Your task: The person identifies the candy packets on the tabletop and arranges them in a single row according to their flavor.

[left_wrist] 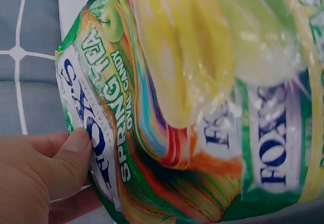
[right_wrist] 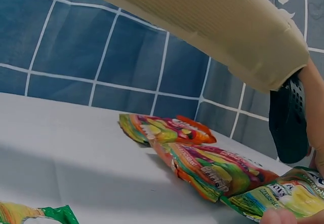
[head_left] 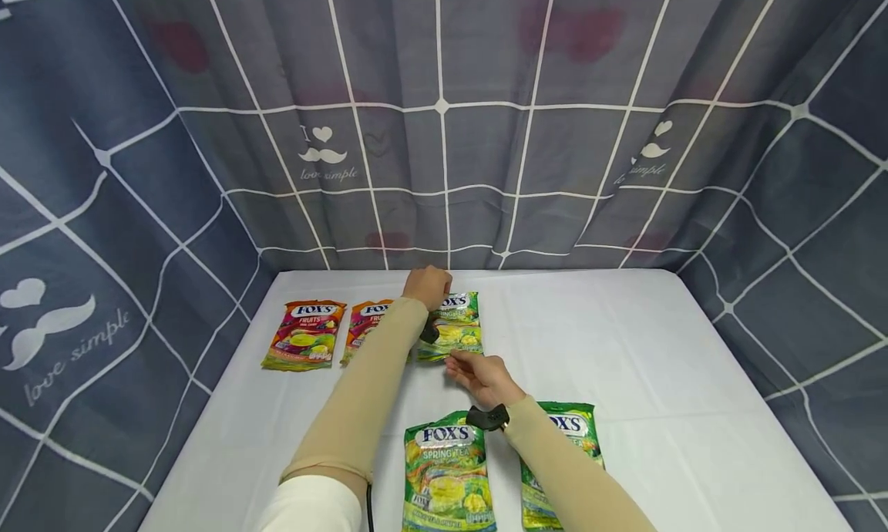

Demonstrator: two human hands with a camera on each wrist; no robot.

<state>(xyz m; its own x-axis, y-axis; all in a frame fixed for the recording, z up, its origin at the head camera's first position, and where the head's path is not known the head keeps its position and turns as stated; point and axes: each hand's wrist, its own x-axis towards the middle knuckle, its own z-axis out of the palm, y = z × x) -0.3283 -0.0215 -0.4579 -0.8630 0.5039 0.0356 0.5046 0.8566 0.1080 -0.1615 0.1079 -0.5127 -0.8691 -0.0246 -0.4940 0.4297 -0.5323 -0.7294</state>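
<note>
At the back middle of the table lies a green FOX'S Spring Tea candy bag (head_left: pixel 458 333). My left hand (head_left: pixel 428 287) pinches its top edge. In the left wrist view, the thumb (left_wrist: pixel 77 142) presses on the FOX'S logo band while other fingers pass behind the bag. Below that bag is my right hand (head_left: pixel 486 378), its fingers loosely bent and the tips right at the bag's lower right corner. In the right wrist view, rounded fingertips (right_wrist: pixel 278 216) show in front of this bag's bottom edge.
Two red-orange FOX'S Fruits bags, one (head_left: pixel 305 335) at far left and another (head_left: pixel 357 328) partly behind my left sleeve, lie in the same row. Nearer me are two more green bags, one (head_left: pixel 447 470) in the middle and one (head_left: pixel 579 424) under my right forearm. Patterned grey curtains (head_left: pixel 486 154) enclose the white table (head_left: pixel 659 347).
</note>
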